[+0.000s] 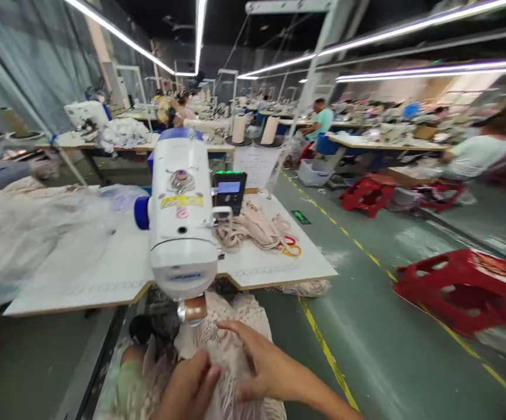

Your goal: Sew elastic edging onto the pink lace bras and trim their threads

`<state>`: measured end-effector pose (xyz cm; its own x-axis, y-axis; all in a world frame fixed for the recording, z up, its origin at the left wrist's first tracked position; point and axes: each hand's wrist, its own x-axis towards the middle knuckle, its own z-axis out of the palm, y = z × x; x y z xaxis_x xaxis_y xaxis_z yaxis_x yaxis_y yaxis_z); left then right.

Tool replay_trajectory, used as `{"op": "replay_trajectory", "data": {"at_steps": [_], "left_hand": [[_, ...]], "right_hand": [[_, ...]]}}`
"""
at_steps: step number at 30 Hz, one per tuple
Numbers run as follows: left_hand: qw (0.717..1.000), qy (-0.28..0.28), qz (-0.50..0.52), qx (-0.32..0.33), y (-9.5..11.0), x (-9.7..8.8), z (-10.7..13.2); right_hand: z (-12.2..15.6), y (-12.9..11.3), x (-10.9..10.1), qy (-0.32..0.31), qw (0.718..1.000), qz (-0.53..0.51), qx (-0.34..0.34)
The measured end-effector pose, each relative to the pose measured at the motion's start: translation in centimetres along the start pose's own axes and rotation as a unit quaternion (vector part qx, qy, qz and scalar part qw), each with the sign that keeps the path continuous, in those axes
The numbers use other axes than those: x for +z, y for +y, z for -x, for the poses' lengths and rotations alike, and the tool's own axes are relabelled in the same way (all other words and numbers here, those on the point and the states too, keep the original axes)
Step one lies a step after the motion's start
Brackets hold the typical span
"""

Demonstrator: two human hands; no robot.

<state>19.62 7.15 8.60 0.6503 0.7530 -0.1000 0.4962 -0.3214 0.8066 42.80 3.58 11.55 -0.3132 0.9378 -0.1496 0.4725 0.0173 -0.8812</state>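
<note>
A piece of pale pink lace fabric [226, 338] hangs down from the front of a white and blue sewing machine [182, 233]. At the lower middle, my left hand [190, 382] is closed at the left edge of the lace, with its thumb pressed toward the curled fingers. My right hand [268, 364] lies over the right part of the fabric, its index finger stretched toward the machine's needle end and its thumb apart. The lower edge of the picture cuts off part of the lace.
Beige straps [257, 227] and orange-handled scissors [291, 248] lie on the white machine table [274, 268]. A control panel [230, 189] stands beside the machine. Clear plastic-covered material [38, 239] covers the left side. Red stools [467, 289] stand at right; co-workers sit further back.
</note>
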Motion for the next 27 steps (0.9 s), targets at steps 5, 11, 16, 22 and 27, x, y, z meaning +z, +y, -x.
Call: {"op": "replay_trajectory", "data": {"at_steps": [5,11,16,22,27], "left_hand": [[0.998,-0.014,0.014,-0.057,3.1,-3.3,-2.8],[0.991,-0.029,0.064,-0.112,2.3,-8.1,-4.1],[0.988,0.035,0.055,-0.141,1.9,-9.7,-5.2],[0.987,0.108,-0.010,-0.116,0.7,-9.6,-6.7],[0.987,0.125,-0.030,-0.096,-0.4,-9.5,-7.0]], "right_hand": [[-1.9,1.4,2.8,0.084,0.990,-0.116,0.002],[-4.8,0.5,2.4,0.116,0.988,0.025,-0.098],[-7.5,-0.2,1.0,0.151,0.985,-0.076,-0.025],[-9.2,0.2,0.3,0.159,0.981,-0.106,0.020],[-9.8,0.8,-0.2,0.161,0.981,-0.110,-0.002]]}}
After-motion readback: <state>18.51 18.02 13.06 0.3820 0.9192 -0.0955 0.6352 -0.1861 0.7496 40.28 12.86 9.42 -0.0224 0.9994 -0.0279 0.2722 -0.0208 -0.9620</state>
